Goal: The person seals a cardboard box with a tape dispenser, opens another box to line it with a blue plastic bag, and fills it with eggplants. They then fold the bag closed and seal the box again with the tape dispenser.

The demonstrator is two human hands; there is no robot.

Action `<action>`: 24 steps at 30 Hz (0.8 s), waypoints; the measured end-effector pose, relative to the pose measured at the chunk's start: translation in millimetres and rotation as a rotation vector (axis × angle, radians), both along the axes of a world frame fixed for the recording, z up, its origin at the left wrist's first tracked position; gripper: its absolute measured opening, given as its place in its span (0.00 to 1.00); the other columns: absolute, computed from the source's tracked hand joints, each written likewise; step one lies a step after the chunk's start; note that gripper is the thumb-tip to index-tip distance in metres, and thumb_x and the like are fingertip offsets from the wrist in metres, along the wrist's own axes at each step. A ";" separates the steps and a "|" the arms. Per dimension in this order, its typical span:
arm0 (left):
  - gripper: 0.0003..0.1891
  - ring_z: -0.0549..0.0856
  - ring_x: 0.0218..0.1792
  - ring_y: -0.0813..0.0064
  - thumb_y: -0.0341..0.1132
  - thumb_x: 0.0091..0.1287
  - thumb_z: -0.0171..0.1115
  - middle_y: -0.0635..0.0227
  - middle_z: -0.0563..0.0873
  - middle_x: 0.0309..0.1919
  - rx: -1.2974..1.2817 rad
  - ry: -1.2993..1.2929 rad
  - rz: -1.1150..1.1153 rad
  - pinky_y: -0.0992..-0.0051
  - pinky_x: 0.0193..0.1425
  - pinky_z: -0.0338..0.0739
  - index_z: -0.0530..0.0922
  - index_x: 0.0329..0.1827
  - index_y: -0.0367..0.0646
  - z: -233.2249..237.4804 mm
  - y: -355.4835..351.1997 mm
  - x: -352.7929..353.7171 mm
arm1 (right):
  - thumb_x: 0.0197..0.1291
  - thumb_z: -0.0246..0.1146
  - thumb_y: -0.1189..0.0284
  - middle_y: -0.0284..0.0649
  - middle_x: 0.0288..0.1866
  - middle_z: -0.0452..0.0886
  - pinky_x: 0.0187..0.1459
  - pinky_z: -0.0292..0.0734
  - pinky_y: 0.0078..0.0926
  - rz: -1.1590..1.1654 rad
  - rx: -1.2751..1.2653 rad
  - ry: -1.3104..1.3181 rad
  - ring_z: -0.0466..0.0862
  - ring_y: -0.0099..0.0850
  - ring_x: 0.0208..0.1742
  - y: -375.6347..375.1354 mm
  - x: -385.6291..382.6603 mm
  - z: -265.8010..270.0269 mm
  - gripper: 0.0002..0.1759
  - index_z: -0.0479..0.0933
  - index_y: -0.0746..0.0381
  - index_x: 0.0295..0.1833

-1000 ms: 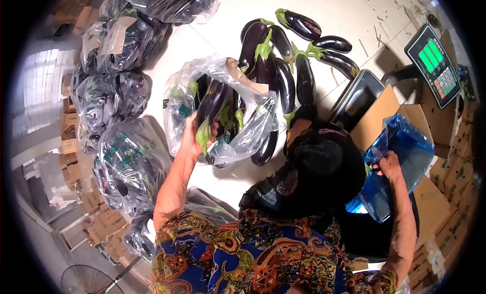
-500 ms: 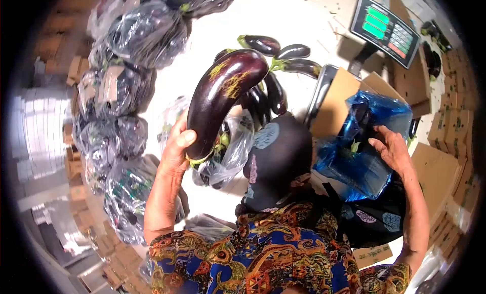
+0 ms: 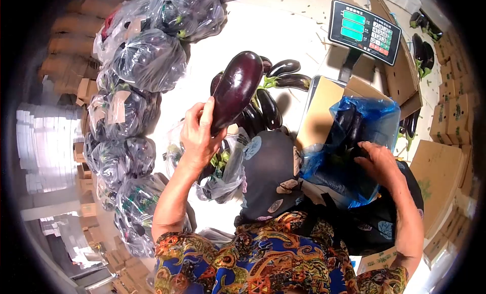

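Observation:
My left hand (image 3: 199, 134) is wrapped round the lower end of a large, glossy dark purple eggplant (image 3: 240, 84), held up over the white floor with its thick end pointing up. My right hand (image 3: 379, 162) is at a box lined with a blue plastic bag (image 3: 387, 114); its fingers are slightly bent and apart, with the tips right at the dark eggplants (image 3: 353, 129) inside. Just below my left hand sits a clear plastic bag (image 3: 230, 160) with green-stemmed eggplants. Beyond the held eggplant, several smaller eggplants (image 3: 291, 81) lie loose on the floor.
Filled plastic bags (image 3: 150, 61) line the left side. A digital scale display (image 3: 364, 30) stands behind the box. Cardboard boxes (image 3: 458, 111) are stacked along the right, near more loose eggplants (image 3: 422, 53). My knee in dark patterned cloth (image 3: 271, 175) is between my hands.
The eggplant in my left hand has turned, so its scarred yellowish patch no longer shows and a smooth side faces me. More of the eggplants in the blue-lined box show beside my right hand.

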State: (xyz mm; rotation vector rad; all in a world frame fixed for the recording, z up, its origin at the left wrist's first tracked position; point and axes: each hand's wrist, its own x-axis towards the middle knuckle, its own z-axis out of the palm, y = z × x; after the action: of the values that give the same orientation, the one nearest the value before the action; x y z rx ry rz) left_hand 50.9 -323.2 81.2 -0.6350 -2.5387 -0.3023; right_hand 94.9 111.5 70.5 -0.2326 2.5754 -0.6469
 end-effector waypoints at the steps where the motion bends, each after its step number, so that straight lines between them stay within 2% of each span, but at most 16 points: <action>1: 0.46 0.81 0.48 0.49 0.28 0.46 0.77 0.48 0.76 0.51 0.011 -0.004 0.018 0.60 0.50 0.81 0.66 0.72 0.44 -3.8 -0.2 -0.2 | 0.60 0.67 0.68 0.53 0.49 0.83 0.51 0.78 0.45 0.003 0.003 -0.013 0.82 0.53 0.50 -0.3 0.3 -0.6 0.18 0.77 0.60 0.54; 5: 0.43 0.81 0.51 0.51 0.26 0.47 0.76 0.48 0.77 0.52 0.092 -0.096 0.057 0.62 0.52 0.80 0.67 0.71 0.42 -7.0 7.6 -14.7 | 0.59 0.67 0.70 0.53 0.51 0.82 0.52 0.77 0.46 -0.006 0.009 0.041 0.81 0.54 0.52 -1.1 0.4 1.0 0.18 0.76 0.62 0.54; 6: 0.43 0.83 0.51 0.57 0.27 0.48 0.76 0.51 0.80 0.51 0.139 -0.104 0.038 0.64 0.53 0.80 0.67 0.71 0.41 -3.1 13.3 -22.3 | 0.59 0.67 0.70 0.53 0.51 0.82 0.52 0.77 0.46 -0.023 0.025 0.048 0.81 0.54 0.51 -2.8 -1.4 3.2 0.18 0.76 0.62 0.53; 8: 0.41 0.83 0.50 0.64 0.29 0.51 0.76 0.56 0.81 0.51 0.475 -0.399 0.070 0.67 0.55 0.79 0.67 0.71 0.41 -7.3 13.2 -32.2 | 0.58 0.67 0.70 0.52 0.50 0.82 0.52 0.77 0.46 -0.066 0.053 0.058 0.81 0.54 0.51 -4.6 -4.5 6.6 0.18 0.76 0.63 0.53; 10: 0.41 0.80 0.54 0.69 0.31 0.50 0.77 0.61 0.80 0.52 0.743 -0.616 0.064 0.68 0.57 0.77 0.68 0.70 0.39 16.8 38.2 -37.6 | 0.58 0.68 0.69 0.51 0.43 0.82 0.49 0.78 0.43 0.019 -0.093 0.272 0.81 0.55 0.46 -3.6 -11.8 -0.4 0.17 0.76 0.63 0.51; 11: 0.40 0.80 0.54 0.69 0.31 0.51 0.76 0.61 0.80 0.51 0.656 -0.578 0.000 0.68 0.56 0.77 0.68 0.70 0.39 19.9 43.3 -43.1 | 0.59 0.67 0.67 0.48 0.38 0.81 0.46 0.78 0.36 -0.132 -0.120 -0.016 0.82 0.46 0.41 -1.3 -20.0 8.6 0.19 0.76 0.63 0.53; 12: 0.39 0.80 0.54 0.69 0.30 0.52 0.75 0.62 0.79 0.50 0.573 -0.538 -0.069 0.69 0.56 0.78 0.69 0.70 0.39 23.1 50.0 -49.6 | 0.61 0.66 0.65 0.45 0.37 0.83 0.46 0.77 0.29 -0.272 -0.338 0.016 0.83 0.35 0.40 -3.0 -18.3 9.5 0.21 0.74 0.62 0.57; 13: 0.38 0.80 0.53 0.66 0.30 0.53 0.74 0.60 0.79 0.50 0.460 -0.526 -0.146 0.67 0.56 0.77 0.70 0.70 0.41 43.4 70.0 -50.3 | 0.66 0.63 0.64 0.45 0.47 0.84 0.51 0.77 0.30 -0.349 -0.581 -0.079 0.82 0.30 0.48 -6.1 -24.5 17.2 0.26 0.69 0.59 0.66; 14: 0.39 0.80 0.53 0.61 0.30 0.51 0.74 0.56 0.78 0.53 0.350 -0.429 -0.316 0.64 0.56 0.77 0.70 0.70 0.43 46.8 84.6 -56.0 | 0.68 0.60 0.62 0.47 0.57 0.81 0.57 0.76 0.34 -0.499 -0.954 -0.217 0.80 0.34 0.57 -5.9 -27.5 16.0 0.30 0.62 0.59 0.72; 15: 0.40 0.79 0.54 0.59 0.33 0.52 0.74 0.54 0.77 0.54 0.267 -0.385 -0.435 0.64 0.58 0.76 0.68 0.71 0.41 52.9 102.7 -59.3 | 0.68 0.60 0.57 0.48 0.61 0.79 0.60 0.75 0.38 -0.523 -1.188 -0.228 0.78 0.37 0.62 -8.3 -31.4 22.8 0.37 0.56 0.61 0.75; 16: 0.41 0.79 0.55 0.58 0.35 0.53 0.74 0.52 0.76 0.56 0.181 -0.335 -0.549 0.64 0.60 0.75 0.67 0.72 0.40 58.4 122.0 -59.6 | 0.64 0.63 0.53 0.43 0.57 0.81 0.60 0.74 0.34 -0.695 -1.328 -0.310 0.80 0.34 0.58 -17.2 -41.7 35.3 0.37 0.63 0.65 0.70; 18: 0.44 0.77 0.59 0.51 0.37 0.52 0.75 0.49 0.73 0.61 0.090 -0.385 -0.667 0.60 0.64 0.72 0.63 0.74 0.40 65.9 159.4 -53.4 | 0.63 0.63 0.49 0.38 0.51 0.82 0.57 0.76 0.29 -0.544 -1.417 -0.109 0.82 0.27 0.53 -20.8 -50.2 52.0 0.31 0.72 0.62 0.62; 20: 0.47 0.77 0.60 0.49 0.36 0.51 0.75 0.47 0.74 0.62 0.077 -0.623 -0.709 0.61 0.66 0.71 0.60 0.75 0.39 73.6 186.5 -49.2 | 0.63 0.63 0.49 0.33 0.47 0.83 0.53 0.78 0.24 -0.564 -1.302 -0.110 0.83 0.22 0.47 -2.6 -50.7 51.7 0.26 0.77 0.59 0.54; 21: 0.48 0.78 0.61 0.52 0.35 0.50 0.75 0.47 0.75 0.63 0.094 -0.922 -0.662 0.63 0.68 0.69 0.58 0.75 0.38 75.5 196.2 -52.2 | 0.63 0.63 0.49 0.32 0.46 0.83 0.49 0.79 0.21 -0.617 -1.288 -0.093 0.83 0.21 0.45 -1.1 -45.9 52.9 0.26 0.77 0.59 0.54; 22: 0.49 0.80 0.60 0.57 0.39 0.48 0.76 0.49 0.78 0.60 0.112 -1.103 -0.639 0.64 0.68 0.69 0.60 0.74 0.38 71.9 201.4 -57.6 | 0.64 0.63 0.48 0.33 0.46 0.83 0.49 0.78 0.21 -0.577 -1.278 -0.169 0.83 0.21 0.45 6.1 -42.3 49.8 0.25 0.77 0.57 0.54; 24: 0.48 0.84 0.50 0.56 0.43 0.48 0.76 0.53 0.83 0.47 0.114 -1.324 -0.683 0.60 0.56 0.77 0.62 0.72 0.39 72.0 205.1 -61.7 | 0.63 0.62 0.47 0.35 0.46 0.83 0.49 0.78 0.25 -0.675 -1.322 -0.313 0.82 0.24 0.46 7.1 -35.1 41.6 0.25 0.77 0.55 0.54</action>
State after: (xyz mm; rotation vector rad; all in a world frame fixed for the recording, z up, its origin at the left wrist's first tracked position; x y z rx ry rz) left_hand -10.8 -118.1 153.2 -1.6479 -3.2758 -1.5077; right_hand 59.8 118.6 112.1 0.3330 1.5039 -2.3109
